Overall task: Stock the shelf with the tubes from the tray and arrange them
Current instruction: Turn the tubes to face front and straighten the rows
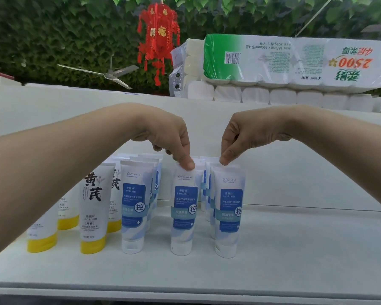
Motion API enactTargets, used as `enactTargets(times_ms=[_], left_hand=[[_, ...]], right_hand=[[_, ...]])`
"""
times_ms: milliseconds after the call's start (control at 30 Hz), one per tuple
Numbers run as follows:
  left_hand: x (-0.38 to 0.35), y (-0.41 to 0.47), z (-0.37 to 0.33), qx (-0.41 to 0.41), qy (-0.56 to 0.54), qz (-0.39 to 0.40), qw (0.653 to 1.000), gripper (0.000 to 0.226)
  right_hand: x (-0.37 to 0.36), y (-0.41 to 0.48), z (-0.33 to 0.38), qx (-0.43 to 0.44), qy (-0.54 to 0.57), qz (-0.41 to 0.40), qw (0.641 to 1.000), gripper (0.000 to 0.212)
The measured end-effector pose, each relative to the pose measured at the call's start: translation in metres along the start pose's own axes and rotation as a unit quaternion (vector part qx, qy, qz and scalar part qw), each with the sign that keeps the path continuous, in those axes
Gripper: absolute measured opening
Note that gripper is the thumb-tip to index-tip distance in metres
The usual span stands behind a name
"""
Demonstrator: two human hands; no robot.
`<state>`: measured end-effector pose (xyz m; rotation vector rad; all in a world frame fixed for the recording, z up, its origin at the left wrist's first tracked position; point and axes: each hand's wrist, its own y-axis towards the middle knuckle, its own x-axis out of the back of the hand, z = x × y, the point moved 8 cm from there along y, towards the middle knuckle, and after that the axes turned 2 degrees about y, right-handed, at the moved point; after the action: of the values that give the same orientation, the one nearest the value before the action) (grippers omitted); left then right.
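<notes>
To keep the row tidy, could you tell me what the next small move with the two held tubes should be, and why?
Probably let go of both. The left hand pinches the middle tube and the right hand the right tube by the top; both stand upright on their caps, roughly level with the blue tube to their left.

Shelf (295,249) right side free; tube rows (136,205) block left.

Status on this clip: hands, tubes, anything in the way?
Left hand pinches top of middle blue tube. Right hand pinches top of right blue tube. Both tubes upright on shelf, caps down. No obstruction seen.
</notes>
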<state>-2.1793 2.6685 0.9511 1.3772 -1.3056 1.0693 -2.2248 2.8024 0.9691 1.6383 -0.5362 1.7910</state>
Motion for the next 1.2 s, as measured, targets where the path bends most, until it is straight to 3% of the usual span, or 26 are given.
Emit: enactTargets(times_ms=[200,467,700,1200], left_hand=[[0.026,0.018,0.010,-0.002,-0.071,-0.113,0.991,0.025],[-0.001,0.040,0.010,-0.011,-0.051,-0.058,0.997,0.018],[-0.002,0.046,0.008,-0.014,-0.019,-0.084,0.996,0.005],[-0.002,0.047,0.010,0.005,-0.001,-0.083,0.997,0.009]], right_hand=[[0.014,0.017,-0.017,-0.016,0.008,-0.070,0.997,0.009],[-0.009,0.024,-0.027,-0.047,0.022,-0.015,0.999,0.015],[-0.014,0.028,-0.025,-0.051,0.004,-0.022,0.998,0.007],[-0.016,0.037,-0.021,-0.063,-0.005,-0.011,0.998,0.008]])
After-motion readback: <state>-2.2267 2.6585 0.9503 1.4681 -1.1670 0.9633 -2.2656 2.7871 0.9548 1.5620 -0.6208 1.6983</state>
